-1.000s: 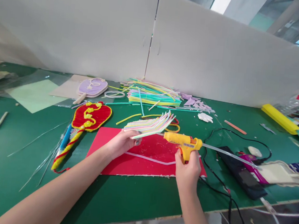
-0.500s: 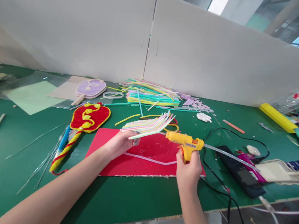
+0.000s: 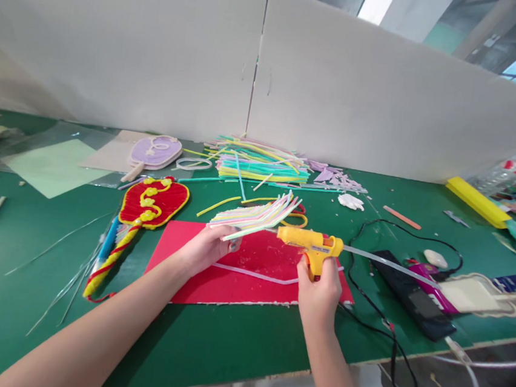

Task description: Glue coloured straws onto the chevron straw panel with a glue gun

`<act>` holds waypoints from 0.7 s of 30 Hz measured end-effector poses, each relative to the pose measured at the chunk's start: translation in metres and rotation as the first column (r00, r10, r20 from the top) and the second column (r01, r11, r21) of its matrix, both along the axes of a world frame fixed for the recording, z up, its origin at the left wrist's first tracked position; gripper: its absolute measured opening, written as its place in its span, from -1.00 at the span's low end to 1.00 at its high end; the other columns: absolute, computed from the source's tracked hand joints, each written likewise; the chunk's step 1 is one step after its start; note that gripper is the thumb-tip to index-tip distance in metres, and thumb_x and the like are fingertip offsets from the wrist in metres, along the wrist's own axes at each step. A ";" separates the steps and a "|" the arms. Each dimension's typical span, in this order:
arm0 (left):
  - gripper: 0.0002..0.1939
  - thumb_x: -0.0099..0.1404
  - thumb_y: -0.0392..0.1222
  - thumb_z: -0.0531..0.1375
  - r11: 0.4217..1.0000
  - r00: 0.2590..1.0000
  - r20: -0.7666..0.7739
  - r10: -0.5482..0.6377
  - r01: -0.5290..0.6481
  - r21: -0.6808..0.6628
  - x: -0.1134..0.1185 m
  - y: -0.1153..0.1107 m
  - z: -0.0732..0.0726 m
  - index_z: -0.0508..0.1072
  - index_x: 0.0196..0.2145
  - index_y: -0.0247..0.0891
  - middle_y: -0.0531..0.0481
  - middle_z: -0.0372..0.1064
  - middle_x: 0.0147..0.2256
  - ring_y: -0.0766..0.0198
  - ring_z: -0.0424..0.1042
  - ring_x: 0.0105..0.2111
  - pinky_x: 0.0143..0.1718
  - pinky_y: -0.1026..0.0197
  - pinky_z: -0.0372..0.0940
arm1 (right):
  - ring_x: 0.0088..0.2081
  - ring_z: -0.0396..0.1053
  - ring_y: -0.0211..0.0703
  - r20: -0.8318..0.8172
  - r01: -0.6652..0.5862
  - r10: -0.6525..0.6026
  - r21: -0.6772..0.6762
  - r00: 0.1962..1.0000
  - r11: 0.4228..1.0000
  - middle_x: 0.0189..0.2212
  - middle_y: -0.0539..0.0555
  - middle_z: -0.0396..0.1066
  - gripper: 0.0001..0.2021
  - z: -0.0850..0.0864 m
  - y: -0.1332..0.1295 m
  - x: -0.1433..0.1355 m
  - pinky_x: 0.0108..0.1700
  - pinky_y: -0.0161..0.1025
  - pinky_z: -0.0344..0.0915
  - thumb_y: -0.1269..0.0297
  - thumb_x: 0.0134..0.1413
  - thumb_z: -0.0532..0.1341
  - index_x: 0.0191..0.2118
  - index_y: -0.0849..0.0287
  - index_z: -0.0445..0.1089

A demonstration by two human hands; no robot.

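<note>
Closed around the lower left end of a fan-shaped piece covered in pastel pipe cleaners, my left hand holds it above a red board. The strips' loose ends stick out to the right. My right hand grips a yellow hot glue gun, its nozzle pointing left at the lower edge of the piece. Whether the tip touches it I cannot tell. A clear glue stick juts from the gun's back. One pale lilac pipe cleaner lies bent across the red board.
Left of the board lies a red and yellow fan; behind it, a lilac fan. Bundled pipe cleaners are heaped by the partition. At right are a black power bank-like slab and a looping black cord.
My right hand has moved the glue gun slightly left, bringing the nozzle closer to the pipe cleaner piece. My left hand keeps its hold almost unmoved.
</note>
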State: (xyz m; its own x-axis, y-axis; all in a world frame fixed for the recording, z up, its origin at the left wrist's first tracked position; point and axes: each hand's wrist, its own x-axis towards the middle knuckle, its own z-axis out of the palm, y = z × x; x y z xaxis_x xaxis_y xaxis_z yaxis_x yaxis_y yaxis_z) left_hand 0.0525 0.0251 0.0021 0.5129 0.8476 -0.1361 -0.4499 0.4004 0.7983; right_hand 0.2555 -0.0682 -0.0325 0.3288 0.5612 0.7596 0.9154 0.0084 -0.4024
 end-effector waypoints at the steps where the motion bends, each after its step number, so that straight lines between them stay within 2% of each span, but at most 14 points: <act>1: -0.78 -0.02 -0.33 0.24 1.000 1.000 0.000 -0.001 0.001 0.002 0.000 0.000 0.000 0.29 -0.72 -0.31 0.04 0.23 -0.62 0.37 0.18 -0.56 -0.50 0.30 0.16 | -0.37 0.42 -0.12 0.002 -0.001 0.001 0.000 1.000 1.000 -0.42 0.11 0.40 -0.88 0.000 0.000 0.000 -0.37 -0.27 0.32 0.26 0.15 0.12 -0.25 0.20 0.29; 11: -0.76 -0.03 -0.33 0.22 0.999 1.000 -0.011 -0.024 0.024 0.022 -0.002 0.001 -0.002 0.27 -0.75 -0.30 0.04 0.21 -0.63 0.36 0.17 -0.55 -0.47 0.28 0.16 | -0.36 0.43 -0.10 -0.008 0.015 -0.015 0.004 1.000 1.000 -0.41 0.13 0.41 -0.86 0.001 0.000 -0.001 -0.37 -0.25 0.33 0.25 0.16 0.12 -0.23 0.20 0.30; 21: -0.81 -0.02 -0.33 0.21 0.999 1.000 -0.005 -0.029 0.029 0.031 -0.003 0.002 -0.003 0.32 -0.72 -0.31 0.03 0.21 -0.62 0.36 0.16 -0.55 -0.47 0.28 0.16 | -0.40 0.42 -0.10 -0.048 0.055 -0.054 0.030 0.997 0.998 -0.43 0.13 0.42 -0.84 0.000 0.000 0.006 -0.40 -0.24 0.33 0.23 0.15 0.14 -0.24 0.21 0.33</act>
